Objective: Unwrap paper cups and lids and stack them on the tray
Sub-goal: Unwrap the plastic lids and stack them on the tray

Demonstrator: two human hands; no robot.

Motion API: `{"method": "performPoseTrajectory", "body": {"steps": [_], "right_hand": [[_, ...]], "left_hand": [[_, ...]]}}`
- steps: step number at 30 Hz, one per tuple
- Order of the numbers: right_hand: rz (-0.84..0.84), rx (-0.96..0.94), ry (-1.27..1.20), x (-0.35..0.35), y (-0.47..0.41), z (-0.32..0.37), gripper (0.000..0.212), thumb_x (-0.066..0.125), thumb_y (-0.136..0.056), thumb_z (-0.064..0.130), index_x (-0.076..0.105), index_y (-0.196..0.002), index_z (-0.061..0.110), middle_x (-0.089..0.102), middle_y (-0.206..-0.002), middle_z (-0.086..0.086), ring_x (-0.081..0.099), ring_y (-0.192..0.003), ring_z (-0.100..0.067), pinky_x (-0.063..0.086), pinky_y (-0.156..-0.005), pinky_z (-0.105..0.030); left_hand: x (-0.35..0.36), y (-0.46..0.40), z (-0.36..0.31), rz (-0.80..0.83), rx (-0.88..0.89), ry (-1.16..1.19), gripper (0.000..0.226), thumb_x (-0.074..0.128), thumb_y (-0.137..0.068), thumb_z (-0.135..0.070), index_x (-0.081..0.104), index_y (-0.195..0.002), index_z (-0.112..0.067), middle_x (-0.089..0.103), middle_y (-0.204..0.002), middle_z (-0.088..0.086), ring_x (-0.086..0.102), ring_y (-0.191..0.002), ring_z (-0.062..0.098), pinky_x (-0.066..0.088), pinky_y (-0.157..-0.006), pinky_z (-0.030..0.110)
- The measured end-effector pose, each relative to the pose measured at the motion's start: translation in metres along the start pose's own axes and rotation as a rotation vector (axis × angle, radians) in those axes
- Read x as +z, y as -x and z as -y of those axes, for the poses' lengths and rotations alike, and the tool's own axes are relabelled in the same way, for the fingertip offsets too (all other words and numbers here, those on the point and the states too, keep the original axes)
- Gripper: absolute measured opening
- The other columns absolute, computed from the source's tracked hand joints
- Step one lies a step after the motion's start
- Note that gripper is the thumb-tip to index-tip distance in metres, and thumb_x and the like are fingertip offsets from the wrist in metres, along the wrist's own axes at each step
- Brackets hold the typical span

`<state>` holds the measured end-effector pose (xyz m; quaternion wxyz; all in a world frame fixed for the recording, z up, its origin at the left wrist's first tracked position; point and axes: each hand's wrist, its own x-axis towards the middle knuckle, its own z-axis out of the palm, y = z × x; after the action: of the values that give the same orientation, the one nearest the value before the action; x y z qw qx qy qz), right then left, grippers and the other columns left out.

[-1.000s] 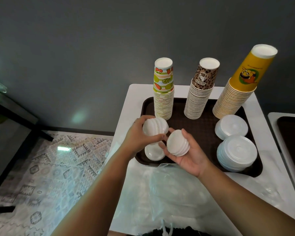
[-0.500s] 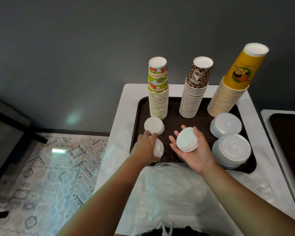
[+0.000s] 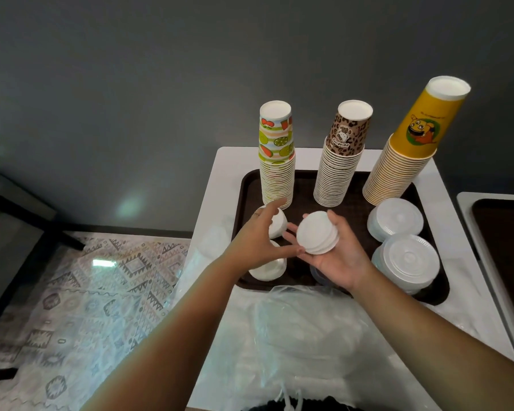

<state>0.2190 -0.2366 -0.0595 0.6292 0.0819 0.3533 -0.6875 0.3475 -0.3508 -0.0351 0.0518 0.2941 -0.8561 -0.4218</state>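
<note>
White lids (image 3: 317,232) fill my right hand (image 3: 336,256); left hand (image 3: 260,238) hovers loose. 3 cup stacks (image 3: 337,173) already fill the tray (image 3: 244,188).

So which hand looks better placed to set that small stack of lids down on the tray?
Probably the right hand: it already cradles the lid stack above bare tray. The left hand holds nothing, fingers spread over the lids at the tray's left side.

Cup stacks (image 3: 340,170) behind lid stacks (image 3: 405,256) on tray (image 3: 245,188)
</note>
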Motion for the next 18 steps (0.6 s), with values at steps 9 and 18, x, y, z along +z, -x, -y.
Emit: {"method": "performPoseTrajectory", "body": {"steps": [9, 18], "right_hand": [[-0.238, -0.131, 0.590, 0.037, -0.039, 0.008, 0.036, 0.051, -0.096, 0.034, 0.053, -0.123, 0.011, 0.063, -0.111, -0.009, 0.062, -0.091, -0.017, 0.052, -0.067, -0.029], [-0.416, -0.419, 1.448, 0.032, -0.069, 0.004, 0.044, 0.056, -0.093, 0.032, 0.052, -0.132, 0.011, 0.044, -0.126, -0.012, 0.053, -0.110, -0.025, 0.038, -0.087, -0.024]], "left_hand": [[-0.013, -0.029, 0.004, -0.107, -0.206, 0.132, 0.072, 0.081, -0.073, -0.026, 0.046, -0.136, -0.022, 0.053, -0.132, 0.000, 0.050, -0.118, 0.021, 0.048, -0.097, 0.035], [-0.011, -0.043, 0.031, -0.118, -0.188, -0.104, 0.080, 0.083, -0.070, -0.025, 0.041, -0.139, -0.021, 0.054, -0.132, 0.004, 0.050, -0.120, 0.023, 0.042, -0.096, 0.031]]}}
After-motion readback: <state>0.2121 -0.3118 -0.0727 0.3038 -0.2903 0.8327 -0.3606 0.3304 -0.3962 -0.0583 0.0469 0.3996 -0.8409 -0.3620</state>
